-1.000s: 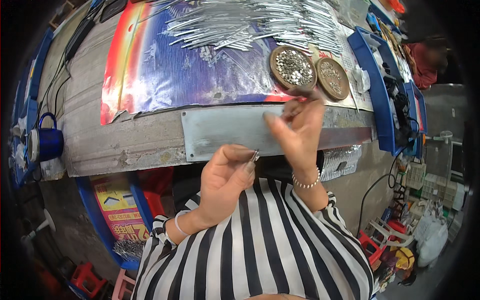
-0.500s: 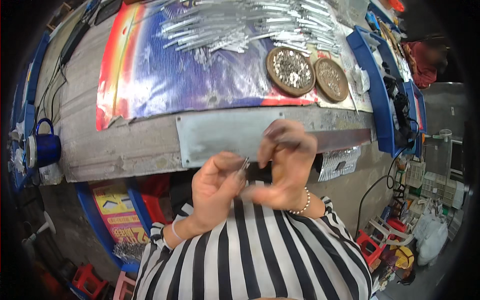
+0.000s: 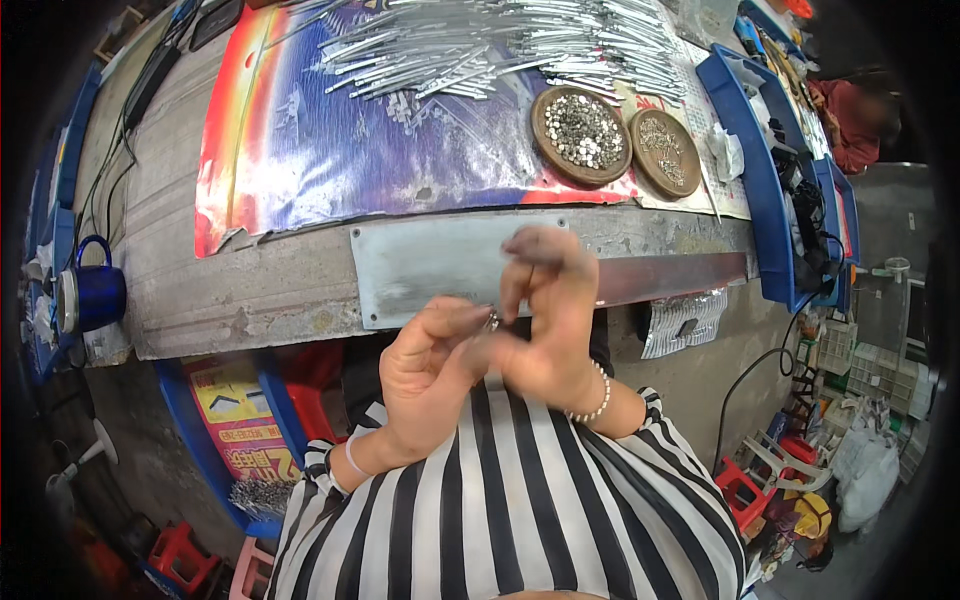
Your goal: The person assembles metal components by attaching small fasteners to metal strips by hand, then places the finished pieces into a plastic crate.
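Note:
In front of my striped shirt, my left hand point(image 3: 428, 372) pinches a small shiny metal piece point(image 3: 493, 321) between thumb and fingertips. Its exact kind is too small to make out. My right hand point(image 3: 553, 335) is close against it, thumb beside the left fingertips. The right fingers are curled and smeared by motion, so whether they grip anything is unclear. Just beyond both hands, a grey metal plate point(image 3: 430, 265) is fixed to the bench edge. Farther off stand a round brown dish point(image 3: 540, 125) of small shiny discs and another brown dish point(image 3: 648, 178) with tiny metal parts.
Many thin metal strips point(image 3: 430, 55) lie heaped across a colourful sheet point(image 3: 300, 160) at the back. A blue tray point(image 3: 765, 240) with black items stands at the right, a blue mug point(image 3: 98, 295) at the left edge. Below the bench sits a blue bin point(image 3: 195, 440) of metal parts.
My right hand has moved left and closer to the small metal piece in my left fingers. The left hand stays nearly in place, still pinching the piece.

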